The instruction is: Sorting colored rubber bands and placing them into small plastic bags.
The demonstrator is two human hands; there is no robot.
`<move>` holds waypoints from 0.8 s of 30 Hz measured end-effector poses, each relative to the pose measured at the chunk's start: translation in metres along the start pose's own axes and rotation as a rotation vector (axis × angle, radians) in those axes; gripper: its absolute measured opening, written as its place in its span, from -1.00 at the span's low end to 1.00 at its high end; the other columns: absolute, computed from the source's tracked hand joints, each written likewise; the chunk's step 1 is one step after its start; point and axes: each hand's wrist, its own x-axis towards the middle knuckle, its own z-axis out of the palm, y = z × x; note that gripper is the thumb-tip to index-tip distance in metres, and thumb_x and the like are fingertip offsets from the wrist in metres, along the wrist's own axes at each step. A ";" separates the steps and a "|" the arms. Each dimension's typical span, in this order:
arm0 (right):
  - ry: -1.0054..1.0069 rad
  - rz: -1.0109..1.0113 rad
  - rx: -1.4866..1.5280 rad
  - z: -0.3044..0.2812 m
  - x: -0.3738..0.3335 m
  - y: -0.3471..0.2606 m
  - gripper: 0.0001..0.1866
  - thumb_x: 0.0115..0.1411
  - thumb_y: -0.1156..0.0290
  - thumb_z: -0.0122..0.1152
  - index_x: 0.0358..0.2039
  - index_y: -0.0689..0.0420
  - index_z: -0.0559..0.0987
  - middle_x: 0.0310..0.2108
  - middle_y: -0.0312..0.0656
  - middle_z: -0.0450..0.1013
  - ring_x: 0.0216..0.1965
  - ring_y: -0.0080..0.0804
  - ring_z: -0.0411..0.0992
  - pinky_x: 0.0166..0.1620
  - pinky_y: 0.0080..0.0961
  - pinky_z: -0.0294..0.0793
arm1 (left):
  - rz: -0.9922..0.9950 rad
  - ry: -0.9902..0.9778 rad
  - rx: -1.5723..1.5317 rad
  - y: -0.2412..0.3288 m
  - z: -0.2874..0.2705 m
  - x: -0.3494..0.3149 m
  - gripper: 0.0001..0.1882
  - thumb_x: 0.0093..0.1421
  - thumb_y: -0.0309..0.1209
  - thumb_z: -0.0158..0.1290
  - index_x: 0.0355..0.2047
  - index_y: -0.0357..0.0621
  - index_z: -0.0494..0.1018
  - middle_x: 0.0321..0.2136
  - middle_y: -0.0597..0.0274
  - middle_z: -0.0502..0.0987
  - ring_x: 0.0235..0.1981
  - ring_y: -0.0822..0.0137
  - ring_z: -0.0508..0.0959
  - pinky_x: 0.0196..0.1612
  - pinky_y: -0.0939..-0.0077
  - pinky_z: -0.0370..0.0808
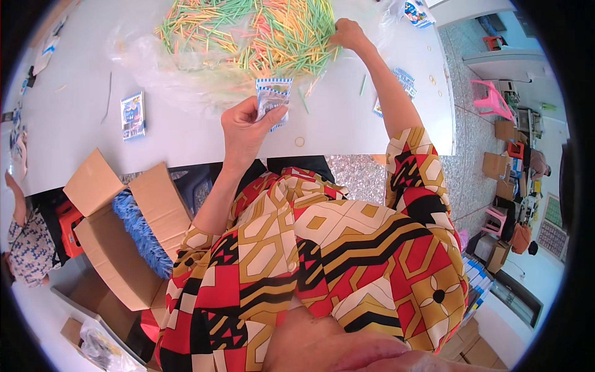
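Note:
My left hand [243,131] pinches a small blue-and-white packet [273,94] upright, above the near edge of the white table [192,137]. Beyond it lies a large heap of thin green, yellow and pink sticks [286,38] on a clear plastic sheet [145,65]. At the heap's right edge, my right hand [351,36] has its fingers bent down and drawn together. Whatever they grip is too small or hidden to make out. A few loose sticks lie on the table between both hands, one green stick [363,85] below the right hand.
Similar packets lie at the left [133,116], under my right forearm [405,80] and at the far right [419,13]. A rubber band [295,142] rests near the front edge. An open cardboard box [114,257] holds something blue and fluffy [141,229]. Another person [31,251] is at far left.

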 end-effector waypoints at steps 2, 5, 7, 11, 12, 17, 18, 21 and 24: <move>-0.018 0.086 0.051 -0.010 -0.022 -0.003 -0.85 -0.08 0.45 0.22 -0.45 0.21 0.55 -0.44 -0.17 0.49 -0.51 -0.58 0.43 -0.50 -0.64 0.40 | -0.001 -0.009 0.005 0.003 0.001 -0.001 -0.86 0.03 -0.49 0.19 -0.39 -0.29 0.55 -0.57 0.45 0.49 -0.56 0.69 0.34 -0.51 0.78 0.27; 0.031 0.080 0.490 -0.004 -0.044 0.010 -0.77 -0.12 0.43 0.24 -0.40 0.24 0.56 -0.58 -0.21 0.46 -0.58 -0.55 0.40 -0.47 -0.65 0.41 | -0.004 -0.007 0.002 0.003 0.000 -0.001 -0.86 0.03 -0.50 0.19 -0.38 -0.30 0.54 -0.56 0.43 0.50 -0.55 0.69 0.35 -0.50 0.77 0.29; 0.169 0.016 0.829 0.004 -0.062 0.010 -0.78 -0.06 0.41 0.23 -0.37 0.21 0.56 -0.56 -0.22 0.45 -0.57 -0.57 0.38 -0.46 -0.63 0.42 | -0.023 -0.022 0.017 0.001 -0.001 -0.001 -0.85 0.03 -0.52 0.18 -0.37 -0.31 0.54 -0.54 0.42 0.50 -0.53 0.68 0.37 -0.48 0.76 0.32; 0.321 -0.100 0.921 0.024 -0.087 0.005 -0.79 0.05 0.41 0.19 -0.29 0.20 0.55 -0.56 -0.35 0.43 -0.57 -0.68 0.33 -0.48 -0.70 0.36 | -0.023 -0.010 0.037 0.004 0.003 0.000 -0.86 0.02 -0.54 0.17 -0.37 -0.32 0.54 -0.54 0.41 0.51 -0.53 0.67 0.38 -0.46 0.75 0.34; 0.359 -0.165 0.804 0.030 -0.092 0.006 -0.82 0.08 0.41 0.18 -0.29 0.18 0.55 -0.55 -0.36 0.43 -0.56 -0.69 0.33 -0.48 -0.70 0.36 | -0.005 -0.007 0.032 0.007 0.005 0.000 -0.87 0.02 -0.55 0.17 -0.38 -0.32 0.54 -0.54 0.40 0.51 -0.53 0.67 0.38 -0.47 0.75 0.34; 0.403 -0.233 0.676 0.039 -0.100 0.005 -0.86 0.13 0.43 0.13 -0.30 0.16 0.54 -0.50 -0.38 0.44 -0.54 -0.72 0.31 -0.48 -0.68 0.37 | 0.033 -0.038 0.053 0.003 0.005 0.002 -0.88 0.01 -0.57 0.17 -0.39 -0.32 0.54 -0.55 0.39 0.52 -0.54 0.67 0.39 -0.48 0.76 0.33; 0.397 -0.228 0.799 0.029 -0.104 -0.002 -0.87 0.13 0.44 0.13 -0.31 0.17 0.54 -0.48 -0.38 0.44 -0.54 -0.72 0.31 -0.47 -0.68 0.38 | 0.038 -0.040 0.042 0.002 0.005 0.003 -0.88 0.01 -0.57 0.18 -0.40 -0.31 0.54 -0.56 0.40 0.52 -0.54 0.68 0.38 -0.49 0.77 0.32; 0.357 -0.268 1.065 -0.018 -0.124 -0.033 -0.88 0.11 0.48 0.15 -0.31 0.18 0.53 -0.43 -0.37 0.45 -0.53 -0.70 0.32 -0.44 -0.69 0.39 | 0.057 -0.031 0.058 0.001 0.005 0.004 -0.90 0.00 -0.57 0.18 -0.42 -0.30 0.54 -0.58 0.42 0.51 -0.56 0.69 0.37 -0.51 0.78 0.30; 0.296 -0.444 1.366 -0.061 -0.150 -0.074 -0.87 0.04 0.56 0.20 -0.35 0.22 0.50 -0.42 -0.29 0.44 -0.48 -0.63 0.37 -0.43 -0.69 0.38 | 0.067 -0.028 0.076 -0.005 0.001 0.005 -0.91 0.00 -0.56 0.19 -0.45 -0.30 0.54 -0.61 0.43 0.49 -0.58 0.70 0.36 -0.53 0.79 0.28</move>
